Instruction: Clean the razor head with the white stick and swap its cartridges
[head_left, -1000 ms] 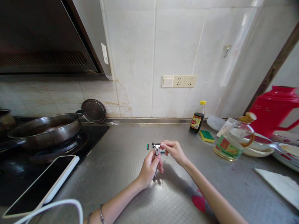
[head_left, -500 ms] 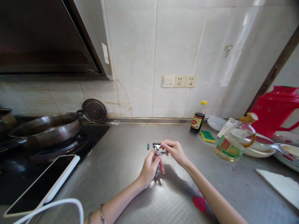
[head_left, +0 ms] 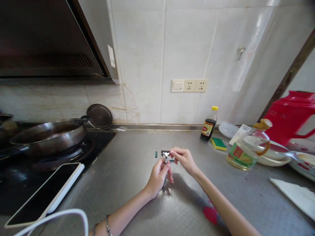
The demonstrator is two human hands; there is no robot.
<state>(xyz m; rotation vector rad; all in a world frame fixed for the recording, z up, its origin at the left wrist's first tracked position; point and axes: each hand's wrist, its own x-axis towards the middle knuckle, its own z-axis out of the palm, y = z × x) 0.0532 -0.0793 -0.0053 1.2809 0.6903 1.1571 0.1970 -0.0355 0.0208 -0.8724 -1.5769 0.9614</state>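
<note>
My left hand [head_left: 158, 175] is closed around the handle of a small silver razor [head_left: 166, 157], held upright over the metal counter. At the top of the razor sits a dark bar-shaped head [head_left: 164, 151]. The fingertips of my right hand [head_left: 183, 159] pinch the right end of that head; whether it is fully seated I cannot tell. A small green-and-black cartridge [head_left: 156, 154] lies on the counter just left of the razor. Another thin dark-green piece [head_left: 171, 160] shows partly behind my fingers.
On the left, a steel pan [head_left: 49, 136] sits on the black stove, and a white-edged phone [head_left: 45, 195] lies near a white cable [head_left: 71, 213]. To the right stand a soy sauce bottle [head_left: 208, 127], a sponge [head_left: 219, 144], a glass oil jug [head_left: 242, 155] and a red thermos [head_left: 290, 114].
</note>
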